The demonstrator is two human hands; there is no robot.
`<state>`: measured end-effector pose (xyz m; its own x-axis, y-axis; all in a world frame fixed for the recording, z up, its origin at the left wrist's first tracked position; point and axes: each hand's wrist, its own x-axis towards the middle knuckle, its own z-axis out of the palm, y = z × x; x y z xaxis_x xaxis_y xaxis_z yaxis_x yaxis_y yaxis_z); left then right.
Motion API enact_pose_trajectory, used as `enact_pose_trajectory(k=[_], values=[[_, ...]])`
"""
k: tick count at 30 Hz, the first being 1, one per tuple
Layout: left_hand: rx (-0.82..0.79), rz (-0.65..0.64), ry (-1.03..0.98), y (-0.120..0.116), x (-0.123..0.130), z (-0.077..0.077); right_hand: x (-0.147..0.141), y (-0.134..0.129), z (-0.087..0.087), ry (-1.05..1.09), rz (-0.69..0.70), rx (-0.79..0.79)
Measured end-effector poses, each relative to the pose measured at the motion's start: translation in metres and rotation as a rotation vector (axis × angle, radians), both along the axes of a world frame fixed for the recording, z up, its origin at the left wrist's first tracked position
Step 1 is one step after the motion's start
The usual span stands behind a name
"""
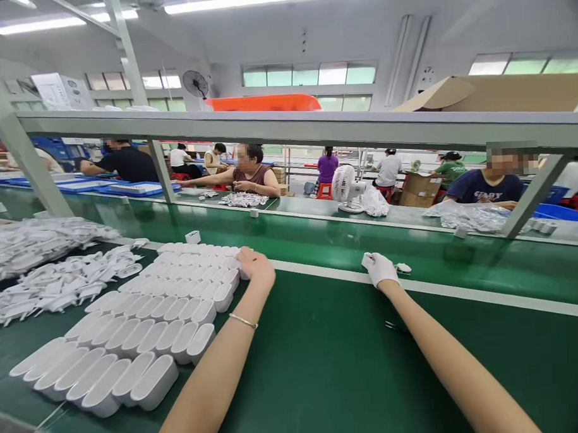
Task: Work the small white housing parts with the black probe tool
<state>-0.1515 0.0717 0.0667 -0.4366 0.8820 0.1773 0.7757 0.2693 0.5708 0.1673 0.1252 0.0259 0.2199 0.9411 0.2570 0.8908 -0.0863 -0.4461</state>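
My left hand [255,265] is bare, with a thin bracelet on the wrist. It rests curled on the far right end of a block of white plastic housings [145,322] laid in neat rows on the green bench [323,367]. My right hand [380,267] wears a white glove and reaches to the white strip at the bench's far edge. It is closed around a small white part [367,260], with another small white piece [403,268] lying just to its right.
Loose white plug parts [59,287] lie heaped at the left. A green conveyor belt [318,237] runs across beyond the bench, carrying a few small white parts. Other workers sit across it, with a desk fan [345,188], bags and cardboard boxes.
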Motion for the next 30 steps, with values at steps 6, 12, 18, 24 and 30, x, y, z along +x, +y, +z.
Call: enact_pose_trajectory(k=[6, 12, 18, 24, 30], values=[[-0.203, -0.008, 0.170, 0.010, -0.016, 0.004, 0.026, 0.008, -0.004, -0.019, -0.210, 0.044], [-0.213, -0.657, 0.184, 0.005, 0.037, 0.000, 0.065, 0.004, -0.006, 0.064, -0.235, -0.095], [-0.104, -1.132, 0.020, -0.014, 0.076, -0.015, 0.033, -0.054, 0.008, 0.166, -0.045, 0.001], [-0.025, -1.153, -0.112, -0.022, 0.086, -0.029, -0.031, -0.169, -0.015, 0.096, 0.550, 0.144], [0.083, -0.979, -0.179, -0.027, 0.097, -0.054, -0.028, -0.183, -0.032, 0.063, 0.507, 0.099]])
